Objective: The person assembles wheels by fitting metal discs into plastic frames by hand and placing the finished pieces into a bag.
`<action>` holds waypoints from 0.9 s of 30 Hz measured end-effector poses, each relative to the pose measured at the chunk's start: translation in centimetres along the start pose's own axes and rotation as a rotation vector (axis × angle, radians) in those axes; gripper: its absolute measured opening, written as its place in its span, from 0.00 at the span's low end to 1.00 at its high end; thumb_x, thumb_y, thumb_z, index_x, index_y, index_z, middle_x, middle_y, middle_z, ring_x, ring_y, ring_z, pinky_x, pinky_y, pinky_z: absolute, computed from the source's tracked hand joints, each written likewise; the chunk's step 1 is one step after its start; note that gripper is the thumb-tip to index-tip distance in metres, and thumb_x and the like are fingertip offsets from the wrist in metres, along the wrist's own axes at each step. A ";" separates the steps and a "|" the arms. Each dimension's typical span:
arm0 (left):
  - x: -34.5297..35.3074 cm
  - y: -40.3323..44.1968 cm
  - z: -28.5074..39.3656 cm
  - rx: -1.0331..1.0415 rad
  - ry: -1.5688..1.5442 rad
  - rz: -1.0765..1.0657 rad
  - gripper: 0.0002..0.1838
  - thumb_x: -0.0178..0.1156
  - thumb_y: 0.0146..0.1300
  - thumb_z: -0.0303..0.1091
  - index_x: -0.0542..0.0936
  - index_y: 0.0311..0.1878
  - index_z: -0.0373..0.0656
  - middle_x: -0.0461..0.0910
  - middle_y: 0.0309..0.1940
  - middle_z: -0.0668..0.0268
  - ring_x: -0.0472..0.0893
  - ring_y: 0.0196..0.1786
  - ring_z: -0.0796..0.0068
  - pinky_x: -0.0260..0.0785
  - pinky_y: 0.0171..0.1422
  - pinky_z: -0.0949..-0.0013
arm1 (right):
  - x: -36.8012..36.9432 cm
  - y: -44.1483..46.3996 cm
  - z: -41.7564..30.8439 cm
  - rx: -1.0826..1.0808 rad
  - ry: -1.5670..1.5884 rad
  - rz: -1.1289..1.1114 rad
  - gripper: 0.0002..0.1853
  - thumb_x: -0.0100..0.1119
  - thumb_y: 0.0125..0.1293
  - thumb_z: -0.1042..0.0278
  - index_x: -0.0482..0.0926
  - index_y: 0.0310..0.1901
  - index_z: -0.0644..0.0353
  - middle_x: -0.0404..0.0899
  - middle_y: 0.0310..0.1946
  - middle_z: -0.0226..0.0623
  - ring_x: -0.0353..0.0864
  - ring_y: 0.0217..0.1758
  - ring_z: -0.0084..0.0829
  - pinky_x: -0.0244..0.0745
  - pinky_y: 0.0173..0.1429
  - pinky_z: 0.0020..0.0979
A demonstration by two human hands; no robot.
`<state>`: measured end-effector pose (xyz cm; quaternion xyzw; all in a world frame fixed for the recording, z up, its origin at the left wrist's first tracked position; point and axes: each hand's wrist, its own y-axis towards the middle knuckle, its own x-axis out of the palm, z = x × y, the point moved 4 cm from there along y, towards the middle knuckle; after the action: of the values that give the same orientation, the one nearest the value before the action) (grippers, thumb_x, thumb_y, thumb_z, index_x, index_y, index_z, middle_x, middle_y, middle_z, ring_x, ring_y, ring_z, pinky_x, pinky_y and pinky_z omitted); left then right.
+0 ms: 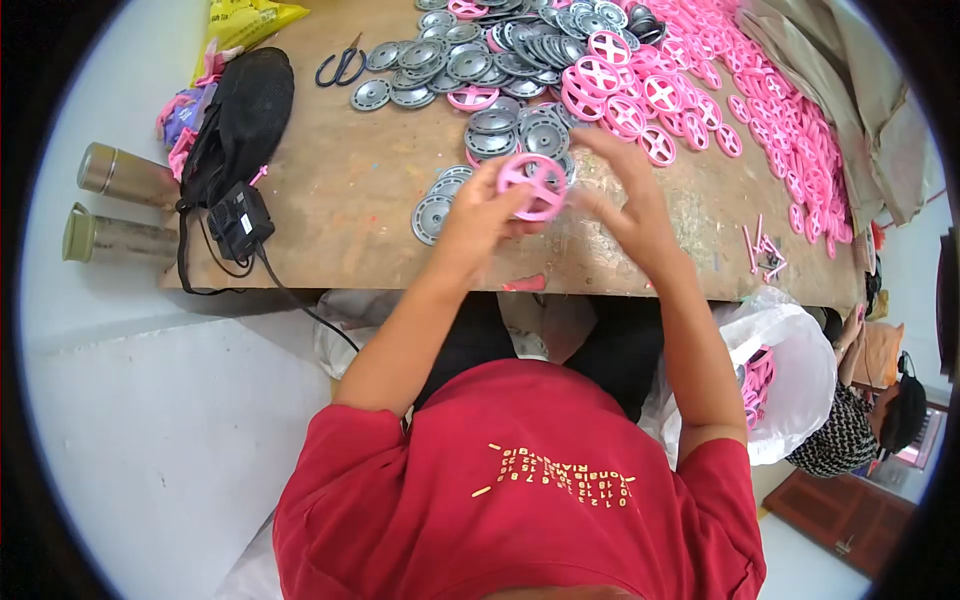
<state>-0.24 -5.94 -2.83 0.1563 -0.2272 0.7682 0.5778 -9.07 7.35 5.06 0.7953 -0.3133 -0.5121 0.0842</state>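
Note:
My left hand (483, 217) grips a pink spoked wheel (533, 187) by its left side, held up above the near part of the table. To its right, my right hand (627, 200) is raised with the fingers apart and curved, somewhat blurred, and nothing shows in it. Grey slotted discs (545, 135) lie just beyond the held wheel, partly hidden by it and by my fingers. A few more grey discs (432, 217) rest beside my left hand. Farther back, a heap of pink wheels (625, 115) borders the pile of grey discs (470, 65).
Scissors (342, 63) lie at the back left, near a black bag (240, 120) and a charger (240, 222) with a cable. Two bottles (125, 175) stand left. Small pink pins (765, 248) lie right. A plastic bag (800, 350) holds pink parts; another person (850, 430) is beyond.

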 end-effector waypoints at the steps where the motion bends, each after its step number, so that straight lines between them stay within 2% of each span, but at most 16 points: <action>1: -1.3 -0.6 0.5 -0.002 -0.067 0.071 0.22 0.57 0.65 0.31 0.66 0.61 0.38 0.77 0.49 0.60 0.81 0.46 0.72 0.79 0.44 0.70 | 0.1 0.7 1.8 0.015 -0.073 0.026 0.26 0.63 0.54 0.69 0.75 0.58 0.52 0.74 0.55 0.39 0.71 0.58 0.42 0.63 0.61 0.41; 3: -2.7 -1.6 1.2 0.005 -0.124 0.147 0.22 0.56 0.65 0.30 0.66 0.61 0.39 0.76 0.49 0.60 0.81 0.46 0.70 0.80 0.45 0.68 | 1.7 1.5 4.3 0.043 -0.246 0.067 0.23 0.56 0.53 0.79 0.81 0.51 0.44 0.73 0.56 0.37 0.70 0.59 0.43 0.64 0.61 0.41; 4: -3.0 -2.2 1.5 0.001 -0.123 0.154 0.22 0.56 0.65 0.30 0.65 0.61 0.39 0.76 0.50 0.60 0.81 0.47 0.70 0.80 0.46 0.67 | 2.9 1.6 5.3 0.036 -0.241 0.073 0.23 0.56 0.53 0.79 0.81 0.51 0.44 0.73 0.56 0.37 0.70 0.59 0.43 0.64 0.61 0.41; 6: -3.5 -3.2 1.8 -0.006 -0.128 0.167 0.21 0.56 0.65 0.29 0.65 0.60 0.39 0.74 0.51 0.59 0.81 0.48 0.69 0.80 0.48 0.65 | 4.7 2.2 6.1 -0.045 -0.492 0.006 0.24 0.57 0.50 0.80 0.83 0.48 0.42 0.73 0.57 0.37 0.70 0.59 0.41 0.65 0.60 0.40; 8: -3.8 -4.0 1.3 -0.050 -0.117 0.143 0.21 0.55 0.66 0.28 0.65 0.61 0.39 0.73 0.53 0.59 0.80 0.50 0.70 0.79 0.50 0.65 | 4.8 2.6 6.2 -0.074 -0.482 0.049 0.23 0.59 0.48 0.79 0.84 0.46 0.43 0.76 0.53 0.35 0.73 0.56 0.39 0.68 0.57 0.39; 10: -3.1 -4.4 0.4 -0.122 -0.096 0.049 0.22 0.54 0.66 0.27 0.64 0.62 0.38 0.73 0.54 0.61 0.78 0.52 0.70 0.78 0.51 0.67 | 3.9 2.6 6.5 -0.074 -0.360 0.156 0.22 0.62 0.47 0.78 0.84 0.45 0.43 0.78 0.50 0.35 0.75 0.53 0.40 0.70 0.55 0.38; 11: -3.0 -4.3 -0.2 -0.112 -0.048 0.068 0.22 0.54 0.66 0.29 0.64 0.63 0.38 0.74 0.53 0.60 0.79 0.52 0.68 0.78 0.52 0.66 | 3.4 2.3 6.5 -0.073 -0.380 0.219 0.18 0.62 0.52 0.77 0.83 0.46 0.48 0.80 0.45 0.34 0.78 0.47 0.36 0.72 0.51 0.34; 12: -3.2 -3.9 -0.7 -0.116 -0.052 0.071 0.22 0.54 0.66 0.29 0.64 0.63 0.38 0.74 0.53 0.60 0.79 0.52 0.68 0.78 0.52 0.66 | 2.8 2.1 6.1 -0.070 -0.379 0.213 0.18 0.62 0.52 0.77 0.83 0.46 0.48 0.80 0.45 0.34 0.78 0.47 0.36 0.72 0.51 0.34; 14: -3.6 -2.6 -0.9 0.002 0.013 0.099 0.24 0.54 0.66 0.28 0.63 0.63 0.37 0.72 0.54 0.62 0.78 0.52 0.71 0.77 0.52 0.67 | 1.3 0.8 6.0 0.329 0.084 0.244 0.17 0.60 0.59 0.77 0.80 0.51 0.57 0.80 0.42 0.33 0.78 0.43 0.28 0.71 0.48 0.28; 15: -3.5 -2.1 -0.6 0.020 0.013 0.121 0.24 0.54 0.66 0.28 0.63 0.64 0.37 0.72 0.55 0.62 0.78 0.52 0.71 0.77 0.52 0.68 | 1.2 0.2 5.5 0.456 0.380 0.276 0.19 0.57 0.63 0.77 0.75 0.57 0.63 0.78 0.40 0.32 0.76 0.40 0.21 0.70 0.44 0.22; 18: -1.3 -1.2 0.1 0.038 -0.092 0.032 0.23 0.53 0.67 0.28 0.63 0.64 0.37 0.72 0.55 0.61 0.78 0.52 0.72 0.76 0.51 0.69 | 0.7 -1.4 2.2 0.542 0.571 0.162 0.24 0.57 0.62 0.78 0.71 0.61 0.62 0.78 0.39 0.30 0.75 0.39 0.20 0.70 0.44 0.22; 20: 0.6 -0.9 0.1 0.051 -0.130 -0.008 0.23 0.53 0.68 0.30 0.63 0.64 0.38 0.73 0.54 0.61 0.78 0.51 0.73 0.77 0.51 0.69 | 1.0 -2.8 1.0 0.563 0.476 0.145 0.23 0.57 0.62 0.78 0.72 0.61 0.60 0.76 0.38 0.31 0.75 0.39 0.22 0.72 0.44 0.23; 23: 2.4 -1.0 -0.1 0.117 -0.023 -0.026 0.20 0.51 0.70 0.34 0.66 0.62 0.38 0.76 0.51 0.62 0.79 0.49 0.74 0.77 0.49 0.71 | 0.8 -3.3 -1.6 0.272 0.051 0.138 0.20 0.56 0.64 0.78 0.76 0.58 0.57 0.74 0.41 0.37 0.75 0.38 0.25 0.72 0.43 0.23; 24: 2.8 -1.1 -0.4 0.113 -0.020 -0.027 0.20 0.51 0.70 0.34 0.66 0.62 0.38 0.76 0.51 0.62 0.79 0.49 0.74 0.77 0.49 0.71 | 0.7 -3.6 -1.4 0.276 0.052 0.140 0.20 0.56 0.64 0.78 0.76 0.58 0.57 0.74 0.41 0.37 0.75 0.38 0.25 0.72 0.43 0.23; 26: 3.4 -1.6 -0.3 0.250 0.156 -0.030 0.18 0.49 0.72 0.35 0.69 0.60 0.37 0.76 0.49 0.63 0.79 0.48 0.76 0.77 0.47 0.73 | 0.2 -4.1 -1.1 0.307 0.094 0.159 0.19 0.55 0.65 0.78 0.76 0.58 0.57 0.73 0.43 0.37 0.74 0.36 0.24 0.72 0.41 0.23; 27: 3.8 -1.9 -0.2 0.236 0.157 -0.053 0.17 0.48 0.72 0.36 0.71 0.59 0.37 0.77 0.48 0.64 0.79 0.47 0.78 0.77 0.46 0.74 | -0.2 -4.2 -1.1 0.407 0.288 0.145 0.17 0.53 0.67 0.77 0.77 0.57 0.59 0.75 0.41 0.35 0.74 0.34 0.22 0.71 0.39 0.22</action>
<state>0.51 -2.34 -0.80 0.1687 -0.0850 0.7839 0.5914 -6.48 10.55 3.80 0.8360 -0.4511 -0.3126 0.0026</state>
